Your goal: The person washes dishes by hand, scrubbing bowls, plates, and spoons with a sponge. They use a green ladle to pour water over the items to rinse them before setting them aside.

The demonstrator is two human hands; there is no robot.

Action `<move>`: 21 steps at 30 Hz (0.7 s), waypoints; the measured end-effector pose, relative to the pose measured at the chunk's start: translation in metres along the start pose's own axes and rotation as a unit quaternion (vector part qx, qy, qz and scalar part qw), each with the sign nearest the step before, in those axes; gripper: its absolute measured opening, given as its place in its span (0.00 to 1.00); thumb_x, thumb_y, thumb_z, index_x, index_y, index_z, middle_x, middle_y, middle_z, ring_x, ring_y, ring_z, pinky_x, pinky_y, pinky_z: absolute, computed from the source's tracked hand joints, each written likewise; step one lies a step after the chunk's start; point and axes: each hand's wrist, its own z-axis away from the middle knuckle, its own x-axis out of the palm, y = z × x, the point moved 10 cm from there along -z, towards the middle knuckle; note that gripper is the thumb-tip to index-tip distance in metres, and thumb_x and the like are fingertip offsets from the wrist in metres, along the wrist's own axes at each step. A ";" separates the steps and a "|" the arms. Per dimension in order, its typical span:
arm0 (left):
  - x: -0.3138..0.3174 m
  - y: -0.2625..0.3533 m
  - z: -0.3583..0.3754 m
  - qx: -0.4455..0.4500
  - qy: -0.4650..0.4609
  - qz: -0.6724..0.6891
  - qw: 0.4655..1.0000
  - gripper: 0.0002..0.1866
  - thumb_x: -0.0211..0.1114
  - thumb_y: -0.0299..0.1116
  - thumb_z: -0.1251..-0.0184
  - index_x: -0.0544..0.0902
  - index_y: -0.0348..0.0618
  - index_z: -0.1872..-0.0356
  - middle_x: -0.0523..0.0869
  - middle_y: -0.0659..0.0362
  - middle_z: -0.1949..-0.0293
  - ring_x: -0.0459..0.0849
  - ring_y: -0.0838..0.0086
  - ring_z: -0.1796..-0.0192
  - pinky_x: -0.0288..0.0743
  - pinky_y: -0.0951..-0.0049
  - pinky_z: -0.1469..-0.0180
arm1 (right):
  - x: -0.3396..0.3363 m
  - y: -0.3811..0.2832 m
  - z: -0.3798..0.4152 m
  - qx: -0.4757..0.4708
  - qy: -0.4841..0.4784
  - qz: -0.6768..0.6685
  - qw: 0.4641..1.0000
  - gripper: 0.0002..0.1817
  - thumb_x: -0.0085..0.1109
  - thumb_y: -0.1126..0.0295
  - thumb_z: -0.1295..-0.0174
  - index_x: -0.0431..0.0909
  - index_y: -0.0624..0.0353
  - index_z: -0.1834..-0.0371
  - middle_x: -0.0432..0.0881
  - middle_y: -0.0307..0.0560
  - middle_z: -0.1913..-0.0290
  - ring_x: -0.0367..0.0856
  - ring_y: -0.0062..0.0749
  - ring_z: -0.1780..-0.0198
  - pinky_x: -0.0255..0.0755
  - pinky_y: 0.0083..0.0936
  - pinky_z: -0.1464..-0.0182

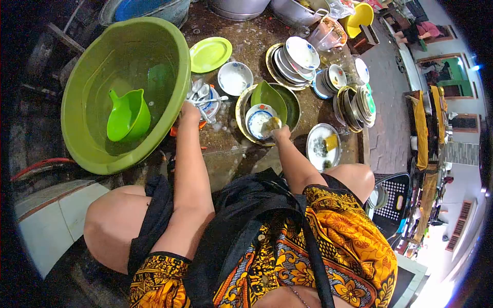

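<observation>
My right hand (281,133) is closed on a yellowish sponge (273,123), pressed inside a white bowl with a blue-patterned rim (254,123). This bowl rests in a wider metal-rimmed basin (244,107), beside a green pointed bowl or scoop (269,97). At the green tub's right rim is my left hand (189,112), by a cluster of metal spoons (201,92) lying over a blue-and-white dish (211,107). Its fingers are mostly hidden, so a grip on a spoon cannot be made out.
A large green tub (177,61) holds water and a bright green dipper (128,117). Around are a lime plate (210,54), a white bowl (235,78), stacked dishes (290,64), more stacked plates (354,108) and a soapy plate (323,159) with a yellow sponge (332,142).
</observation>
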 end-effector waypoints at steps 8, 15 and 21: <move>0.053 0.099 0.064 0.296 -0.108 -0.090 0.945 0.11 0.50 0.26 0.48 0.76 0.35 0.64 0.74 0.42 0.58 0.72 0.53 0.53 0.67 0.59 0.52 | 0.022 -0.001 0.001 0.051 -0.016 -0.029 0.998 0.36 0.67 0.60 0.66 0.68 0.66 0.51 0.74 0.58 0.52 0.73 0.44 0.50 0.68 0.29 0.49; 0.155 0.045 0.111 0.188 -0.313 -0.013 0.931 0.14 0.56 0.30 0.50 0.75 0.38 0.61 0.76 0.43 0.56 0.74 0.53 0.52 0.69 0.60 0.52 | 0.169 0.092 -0.121 0.048 -0.135 -0.081 0.986 0.30 0.52 0.48 0.50 0.73 0.66 0.54 0.75 0.55 0.53 0.75 0.44 0.52 0.69 0.28 0.52; 0.194 0.015 0.110 0.078 -0.300 0.093 0.946 0.18 0.57 0.32 0.52 0.75 0.40 0.56 0.78 0.45 0.59 0.76 0.54 0.54 0.69 0.62 0.52 | 0.078 0.026 -0.023 0.117 -0.172 -0.385 0.899 0.16 0.55 0.79 0.54 0.72 0.65 0.59 0.76 0.46 0.68 0.75 0.33 0.73 0.70 0.29 0.73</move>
